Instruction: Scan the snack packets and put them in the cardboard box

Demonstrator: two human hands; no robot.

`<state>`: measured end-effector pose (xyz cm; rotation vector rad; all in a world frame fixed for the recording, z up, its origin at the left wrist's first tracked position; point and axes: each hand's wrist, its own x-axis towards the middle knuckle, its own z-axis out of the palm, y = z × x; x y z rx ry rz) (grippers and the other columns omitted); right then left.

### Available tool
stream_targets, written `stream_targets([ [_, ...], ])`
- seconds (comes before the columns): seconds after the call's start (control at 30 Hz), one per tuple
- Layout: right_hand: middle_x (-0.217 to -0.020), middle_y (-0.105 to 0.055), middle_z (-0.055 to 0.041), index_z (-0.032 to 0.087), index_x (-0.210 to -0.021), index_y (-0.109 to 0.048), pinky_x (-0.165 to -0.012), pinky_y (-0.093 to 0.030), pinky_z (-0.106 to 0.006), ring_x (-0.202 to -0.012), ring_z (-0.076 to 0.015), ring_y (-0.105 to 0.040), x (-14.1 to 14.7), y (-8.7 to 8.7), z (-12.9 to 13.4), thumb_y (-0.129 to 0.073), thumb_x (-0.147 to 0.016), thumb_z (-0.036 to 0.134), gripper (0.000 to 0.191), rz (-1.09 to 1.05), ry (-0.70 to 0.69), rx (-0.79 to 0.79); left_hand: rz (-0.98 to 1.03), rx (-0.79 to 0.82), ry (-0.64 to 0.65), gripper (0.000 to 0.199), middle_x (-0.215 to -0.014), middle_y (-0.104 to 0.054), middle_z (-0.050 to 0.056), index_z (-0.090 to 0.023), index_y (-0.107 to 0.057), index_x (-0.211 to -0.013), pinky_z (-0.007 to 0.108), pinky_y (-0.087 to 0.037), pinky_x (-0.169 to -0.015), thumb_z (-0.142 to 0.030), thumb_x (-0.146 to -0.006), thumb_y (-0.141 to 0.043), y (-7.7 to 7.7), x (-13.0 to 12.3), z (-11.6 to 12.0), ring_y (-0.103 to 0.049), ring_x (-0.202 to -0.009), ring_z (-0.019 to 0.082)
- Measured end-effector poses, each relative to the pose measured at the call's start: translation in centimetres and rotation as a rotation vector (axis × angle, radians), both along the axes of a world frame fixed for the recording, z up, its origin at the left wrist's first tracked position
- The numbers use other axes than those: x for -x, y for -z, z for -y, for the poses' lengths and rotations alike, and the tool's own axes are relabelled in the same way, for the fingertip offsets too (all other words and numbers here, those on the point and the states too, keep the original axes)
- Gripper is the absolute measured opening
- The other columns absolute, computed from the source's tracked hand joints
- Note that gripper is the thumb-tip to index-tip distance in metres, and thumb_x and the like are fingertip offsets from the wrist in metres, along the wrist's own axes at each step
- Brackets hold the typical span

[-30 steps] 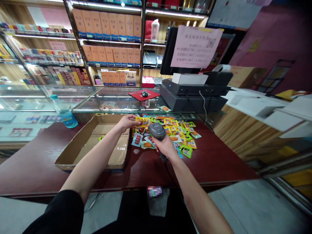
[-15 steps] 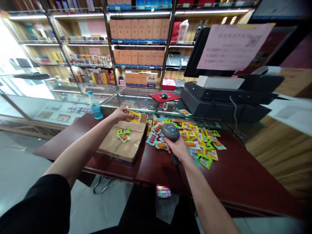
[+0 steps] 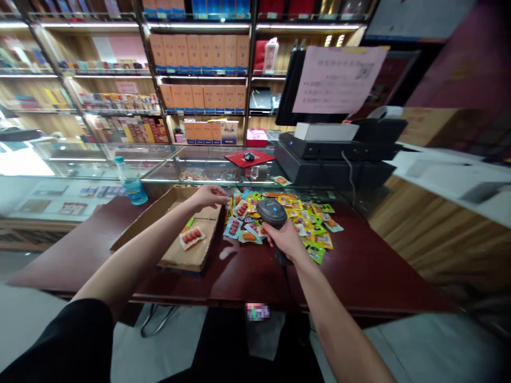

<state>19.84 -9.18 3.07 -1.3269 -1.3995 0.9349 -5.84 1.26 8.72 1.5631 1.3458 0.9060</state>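
My right hand [image 3: 286,240] is wrapped round the grip of a black barcode scanner [image 3: 271,211] with a small blue light on top. It hovers over the front of a pile of small snack packets [image 3: 305,213], yellow, green and clear ones with sausages. My left hand [image 3: 211,196] reaches over the right edge of a shallow cardboard box [image 3: 187,259], fingers stretched towards the pile, with nothing visible in them. Inside the box lies a packet of red sausages [image 3: 191,236], with a bit of green packet behind it. My left forearm hides part of the box.
A blue bottle [image 3: 133,186] stands left of the box on the dark red table [image 3: 247,276]. Behind are a glass counter [image 3: 191,159], a red mat with a mouse [image 3: 249,156], and a black till [image 3: 331,165] with a paper-covered screen [image 3: 339,80]. Stocked shelves line the wall.
My left hand has left the yellow packet it held over the box and moved towards the pile. A red sausage packet now shows in the box. The view has turned right.
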Motion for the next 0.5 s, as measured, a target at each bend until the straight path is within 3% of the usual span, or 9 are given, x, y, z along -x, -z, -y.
stream_targets([
  [0.17,-0.041,-0.054,0.0016,0.021,-0.058,-0.058,-0.038,-0.040,-0.026,-0.034,-0.0132,-0.048,-3.7,-0.3,0.8,-0.069,-0.075,0.039,0.027,0.062,0.122,0.007,0.015,0.025,0.201,0.035,-0.062,-0.067,0.001,-0.015,-0.070,-0.075,0.020,-0.043,-0.046,-0.033,-0.053,-0.091,2.1,-7.9,-1.8,-0.056,-0.050,0.010],
  [0.27,-0.040,-0.052,0.0022,0.021,-0.057,-0.058,-0.037,-0.039,-0.025,-0.033,-0.0130,-0.047,-5.6,-0.3,1.2,-0.068,-0.075,0.039,0.028,0.076,0.183,0.014,-0.129,-0.057,0.282,0.028,-0.062,-0.067,-0.001,-0.015,-0.073,-0.078,0.020,-0.041,-0.048,-0.030,-0.058,-0.087,3.8,-11.1,-2.5,-0.055,-0.050,0.009],
  [0.37,-0.040,-0.051,0.0034,0.022,-0.062,-0.059,-0.037,-0.040,-0.026,-0.033,-0.0139,-0.047,-6.9,-0.1,1.6,-0.068,-0.075,0.042,0.025,0.039,0.217,0.023,-0.263,-0.179,0.329,0.019,-0.068,-0.070,0.000,-0.017,-0.075,-0.082,0.020,-0.045,-0.055,-0.027,-0.066,-0.079,5.7,-12.8,-2.7,-0.061,-0.060,0.011],
  [0.5,-0.041,-0.050,0.0029,0.022,-0.061,-0.057,-0.035,-0.039,-0.027,-0.032,-0.0133,-0.046,-7.7,0.3,1.8,-0.068,-0.074,0.045,0.028,-0.007,0.225,0.024,-0.333,-0.222,0.415,0.015,-0.073,-0.073,0.001,-0.017,-0.075,-0.084,0.022,-0.048,-0.063,-0.026,-0.071,-0.073,7.8,-13.0,-2.4,-0.066,-0.068,0.014],
])
